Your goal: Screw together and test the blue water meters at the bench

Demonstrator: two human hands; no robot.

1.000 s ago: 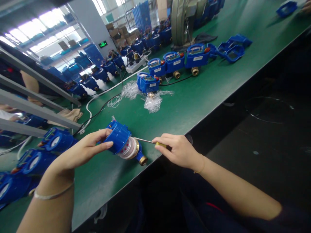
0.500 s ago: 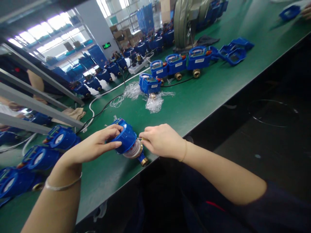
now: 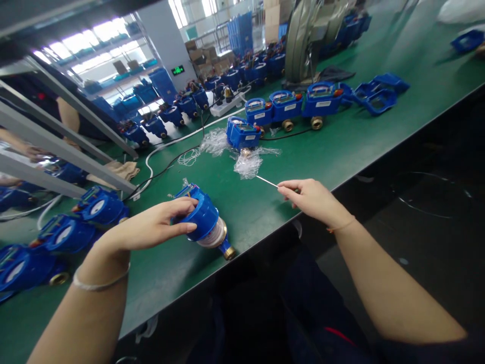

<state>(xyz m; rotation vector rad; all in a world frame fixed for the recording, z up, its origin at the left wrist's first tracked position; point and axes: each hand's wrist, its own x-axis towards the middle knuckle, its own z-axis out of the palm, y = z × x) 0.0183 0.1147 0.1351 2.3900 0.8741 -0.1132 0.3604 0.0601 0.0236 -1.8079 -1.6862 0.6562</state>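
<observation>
A blue water meter (image 3: 207,215) lies tilted on the green bench near its front edge, its brass-ended pipe stub towards me. My left hand (image 3: 162,222) is closed round its blue housing, thumb on the near side and fingers over the top. Off to the right, my right hand (image 3: 308,199) pinches a thin, pale, stick-like rod (image 3: 268,181) over the bench. The rod's far tip reaches the crumpled clear plastic (image 3: 248,164); whether it touches is unclear. Just behind that plastic stands another blue meter (image 3: 243,134).
More blue meters (image 3: 322,98) stand farther back, beside empty blue frames (image 3: 381,96). A row of meters (image 3: 70,235) lines the left, near grey metal bars (image 3: 71,156). Cables (image 3: 170,144) and a power strip (image 3: 227,105) cross the bench. A co-worker's arm (image 3: 68,114) shows behind the bars.
My right hand has moved away from the meter to the right, bringing the thin rod along. My left hand keeps its hold on the meter. The whole view has shifted slightly.
</observation>
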